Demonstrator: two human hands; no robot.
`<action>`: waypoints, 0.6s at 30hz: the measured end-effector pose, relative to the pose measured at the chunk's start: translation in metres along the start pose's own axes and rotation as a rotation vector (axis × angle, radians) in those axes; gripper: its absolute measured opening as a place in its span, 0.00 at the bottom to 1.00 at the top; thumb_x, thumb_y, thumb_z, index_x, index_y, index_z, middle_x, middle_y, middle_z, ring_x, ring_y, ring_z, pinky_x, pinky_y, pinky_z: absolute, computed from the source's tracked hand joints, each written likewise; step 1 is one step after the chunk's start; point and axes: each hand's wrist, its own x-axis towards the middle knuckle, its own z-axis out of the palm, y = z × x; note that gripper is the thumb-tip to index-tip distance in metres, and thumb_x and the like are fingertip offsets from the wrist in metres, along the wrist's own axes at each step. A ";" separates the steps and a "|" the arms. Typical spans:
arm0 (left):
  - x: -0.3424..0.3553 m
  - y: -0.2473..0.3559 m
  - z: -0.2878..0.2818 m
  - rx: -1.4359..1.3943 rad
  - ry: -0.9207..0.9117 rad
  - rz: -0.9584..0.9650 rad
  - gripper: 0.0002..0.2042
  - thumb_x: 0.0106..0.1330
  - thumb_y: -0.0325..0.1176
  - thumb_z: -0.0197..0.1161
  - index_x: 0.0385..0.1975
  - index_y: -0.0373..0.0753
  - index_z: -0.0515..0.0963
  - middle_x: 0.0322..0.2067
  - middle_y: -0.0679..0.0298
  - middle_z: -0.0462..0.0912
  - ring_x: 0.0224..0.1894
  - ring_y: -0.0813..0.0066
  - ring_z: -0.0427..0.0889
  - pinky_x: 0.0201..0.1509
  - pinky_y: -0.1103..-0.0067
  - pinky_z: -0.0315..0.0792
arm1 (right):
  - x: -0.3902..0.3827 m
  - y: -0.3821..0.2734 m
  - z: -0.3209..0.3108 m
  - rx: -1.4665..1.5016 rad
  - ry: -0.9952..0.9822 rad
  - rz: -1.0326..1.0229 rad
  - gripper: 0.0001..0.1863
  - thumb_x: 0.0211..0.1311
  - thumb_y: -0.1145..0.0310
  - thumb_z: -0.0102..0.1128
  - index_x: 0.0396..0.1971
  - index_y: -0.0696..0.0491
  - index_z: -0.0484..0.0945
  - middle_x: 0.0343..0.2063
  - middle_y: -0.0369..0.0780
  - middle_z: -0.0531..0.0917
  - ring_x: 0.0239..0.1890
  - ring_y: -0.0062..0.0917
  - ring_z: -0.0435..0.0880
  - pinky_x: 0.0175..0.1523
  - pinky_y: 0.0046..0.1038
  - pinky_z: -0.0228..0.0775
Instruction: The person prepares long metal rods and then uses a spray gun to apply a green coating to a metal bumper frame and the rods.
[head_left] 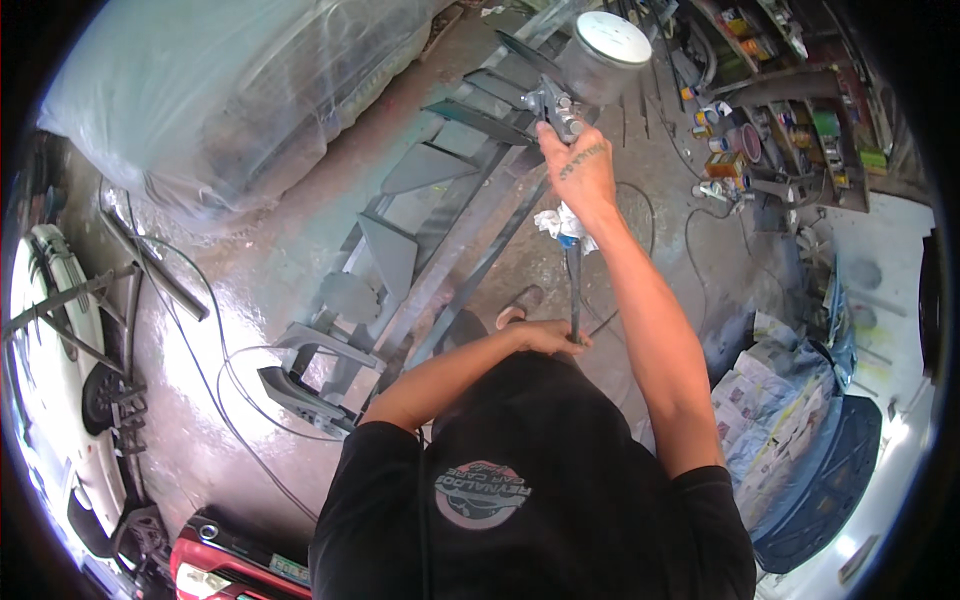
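Note:
My right hand (582, 175) reaches forward, wrapped round the grip of a metal spray gun (556, 108). A cup with a round white lid (613, 38) sits at the gun's far side. Below the hand hangs a crumpled white rag or paper (560, 222), with a bit of blue beside it. From there a dark hose (574, 290) runs down to my left hand (550, 338), which is closed on it at my waist. Left of the gun, grey flat panels and brackets (425, 166) rest on a long metal frame (440, 270). No spray mist can be made out.
A vehicle under plastic sheeting (230, 100) stands at the far left. A white car (70, 370) and a red bumper (215, 560) lie nearer. Hoses (195, 350) cross the floor. Shelves of cans (790, 110) stand far right; a blue panel with newspaper (840, 480) is near right.

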 end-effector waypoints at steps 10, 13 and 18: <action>-0.005 0.002 -0.003 -0.020 0.022 -0.046 0.23 0.72 0.48 0.63 0.64 0.48 0.77 0.37 0.69 0.78 0.33 0.81 0.72 0.33 0.79 0.69 | 0.007 -0.006 0.013 0.002 0.007 -0.094 0.19 0.66 0.58 0.64 0.38 0.63 0.82 0.24 0.48 0.84 0.27 0.38 0.83 0.35 0.37 0.74; -0.009 0.007 -0.004 -0.045 0.031 -0.040 0.23 0.72 0.48 0.63 0.64 0.48 0.77 0.34 0.70 0.75 0.31 0.80 0.71 0.32 0.79 0.68 | 0.009 0.005 0.019 0.063 -0.001 -0.151 0.21 0.66 0.57 0.65 0.30 0.64 0.82 0.16 0.40 0.81 0.16 0.24 0.80 0.23 0.31 0.70; -0.006 0.004 -0.007 0.028 0.050 -0.025 0.22 0.73 0.47 0.62 0.63 0.48 0.77 0.34 0.68 0.75 0.28 0.79 0.69 0.31 0.78 0.68 | 0.013 0.003 0.002 0.070 0.000 -0.005 0.20 0.66 0.58 0.63 0.43 0.63 0.82 0.31 0.56 0.86 0.39 0.52 0.86 0.46 0.43 0.76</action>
